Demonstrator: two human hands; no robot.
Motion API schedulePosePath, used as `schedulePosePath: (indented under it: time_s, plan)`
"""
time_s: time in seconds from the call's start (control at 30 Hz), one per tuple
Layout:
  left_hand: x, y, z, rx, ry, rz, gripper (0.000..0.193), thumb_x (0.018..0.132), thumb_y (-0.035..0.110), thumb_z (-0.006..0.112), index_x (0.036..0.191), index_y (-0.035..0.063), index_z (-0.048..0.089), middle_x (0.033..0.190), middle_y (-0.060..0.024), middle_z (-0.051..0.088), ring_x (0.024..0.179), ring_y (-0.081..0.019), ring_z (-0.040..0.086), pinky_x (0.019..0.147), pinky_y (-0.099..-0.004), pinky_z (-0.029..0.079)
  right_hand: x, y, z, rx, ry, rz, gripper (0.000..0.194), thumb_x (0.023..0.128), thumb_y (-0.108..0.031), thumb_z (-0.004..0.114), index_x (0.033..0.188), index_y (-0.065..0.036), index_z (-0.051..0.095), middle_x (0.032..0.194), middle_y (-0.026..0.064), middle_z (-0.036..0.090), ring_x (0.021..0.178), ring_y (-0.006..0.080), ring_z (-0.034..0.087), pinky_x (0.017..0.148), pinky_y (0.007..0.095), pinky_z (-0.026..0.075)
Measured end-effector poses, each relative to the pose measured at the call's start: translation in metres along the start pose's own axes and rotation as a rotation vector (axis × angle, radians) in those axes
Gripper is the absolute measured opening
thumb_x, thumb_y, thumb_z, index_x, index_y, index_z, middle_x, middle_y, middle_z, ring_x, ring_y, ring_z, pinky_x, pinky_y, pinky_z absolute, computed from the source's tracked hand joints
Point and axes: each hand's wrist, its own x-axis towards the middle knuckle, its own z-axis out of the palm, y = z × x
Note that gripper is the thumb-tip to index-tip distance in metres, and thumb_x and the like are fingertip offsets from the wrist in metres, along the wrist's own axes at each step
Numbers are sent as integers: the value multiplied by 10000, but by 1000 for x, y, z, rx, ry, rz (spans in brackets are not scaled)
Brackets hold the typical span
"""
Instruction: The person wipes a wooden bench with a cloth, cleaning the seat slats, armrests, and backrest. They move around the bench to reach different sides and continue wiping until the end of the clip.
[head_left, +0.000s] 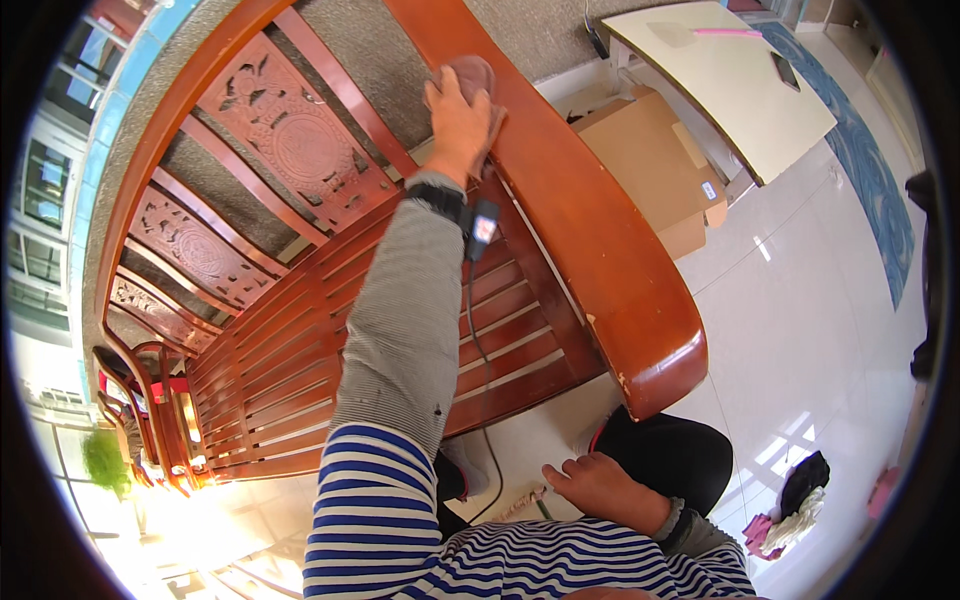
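My left hand (459, 127) is stretched far forward and grips a brownish cloth (477, 79), blurred, against the inner edge of the wide armrest of a varnished wooden bench (592, 217). The armrest has small chips along its edge. Beneath my left forearm lies the bench's slatted seat (300, 345), with a carved wooden back panel (304, 142) to the left. My right hand (604, 487) is close to my body beside my bent knee, its fingers loosely bent, with nothing seen in it. A dark device with a cable is strapped at my left wrist.
Beyond the armrest are an open cardboard box (645, 165) and a pale table (720, 75) bearing a phone (785, 71) and a pink stick-like item. Several cloths (795, 510) lie on the tiled floor at right. A cable hangs from my left wrist past the bench.
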Motion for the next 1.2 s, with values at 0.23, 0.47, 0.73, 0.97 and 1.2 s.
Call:
schedulePosePath:
  time_s: [0.23, 0.47, 0.73, 0.97, 1.2]
  plan:
    - [19, -7, 2, -219, 7, -250, 889, 928, 286, 657, 1586, -69, 176, 1572, -370, 310, 1451, -471, 369, 1199, -429, 332, 0, -3, -2, 16, 80, 11, 376, 801, -146, 623, 1164, -52, 647, 782, 65, 646, 655, 242, 667, 590, 373, 509]
    - [-99, 47, -5, -603, -45, -357, 791, 1002, 269, 572, 1565, -123, 179, 1582, -321, 335, 1479, -383, 352, 1213, -369, 282, -7, -9, 7, -51, 72, -5, 367, 849, -167, 610, 1203, -77, 635, 804, 77, 663, 708, 273, 682, 654, 402, 537]
    - [-245, 140, -39, -283, -187, 19, 709, 1021, 188, 565, 1553, -98, 194, 1597, -376, 187, 1489, -510, 220, 1237, -504, 204, -11, -7, 23, -161, 95, 24, 263, 881, -176, 591, 1124, -101, 658, 803, 71, 668, 714, 286, 703, 604, 424, 545]
    - [-339, 203, -59, -338, -308, 6, 790, 1017, 152, 562, 1574, -107, 65, 1631, -371, 89, 1529, -497, 133, 1260, -486, 151, -14, 4, 43, -115, 163, 104, 125, 894, -156, 569, 961, -77, 640, 820, 123, 684, 755, 324, 704, 625, 475, 536]
    - [-393, 227, -100, -561, -589, -324, 751, 989, 86, 579, 1578, -94, 149, 1599, -329, 268, 1492, -398, 334, 1225, -451, 268, 5, 6, 32, 63, 884, 38, 264, 903, -188, 608, 1145, -85, 643, 985, 179, 714, 797, 370, 727, 648, 515, 575]
